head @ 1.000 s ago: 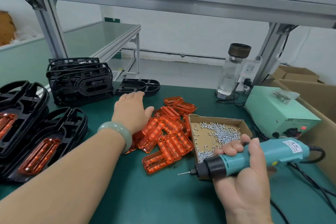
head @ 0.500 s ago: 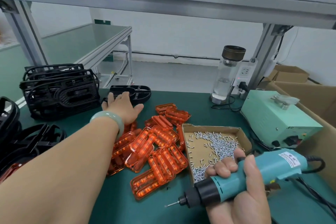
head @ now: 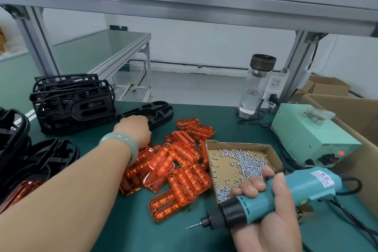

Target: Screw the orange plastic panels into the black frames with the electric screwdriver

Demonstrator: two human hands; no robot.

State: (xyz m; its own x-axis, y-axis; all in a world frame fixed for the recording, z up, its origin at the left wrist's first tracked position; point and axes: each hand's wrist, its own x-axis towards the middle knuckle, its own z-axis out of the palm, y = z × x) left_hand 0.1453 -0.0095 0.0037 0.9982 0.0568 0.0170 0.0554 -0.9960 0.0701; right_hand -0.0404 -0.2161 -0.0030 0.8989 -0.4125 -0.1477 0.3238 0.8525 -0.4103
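A single black frame (head: pixel 157 111) lies flat at the back of the green bench. My left hand (head: pixel 134 131) reaches over the pile of orange panels (head: pixel 176 165), its fingers curled down over that frame's left end; the fingertips are hidden. My right hand (head: pixel 268 210) grips the teal electric screwdriver (head: pixel 286 192) low at the front right, its bit pointing left just above the mat. Beside it sits a cardboard tray of screws (head: pixel 243 161). Frames fitted with orange panels (head: pixel 22 188) are stacked at the left edge.
A stack of bare black frames (head: pixel 71 102) stands at the back left. The green power supply (head: pixel 313 135), a glass bottle (head: pixel 255 86) and cables sit at the back right. Cardboard boxes (head: pixel 347 112) border the right side. An aluminium shelf (head: pixel 184 4) runs overhead.
My left hand has moved away from the orange panels toward the back and curled onto the lone black frame. My right hand with the screwdriver has dropped lower and nearer to me.
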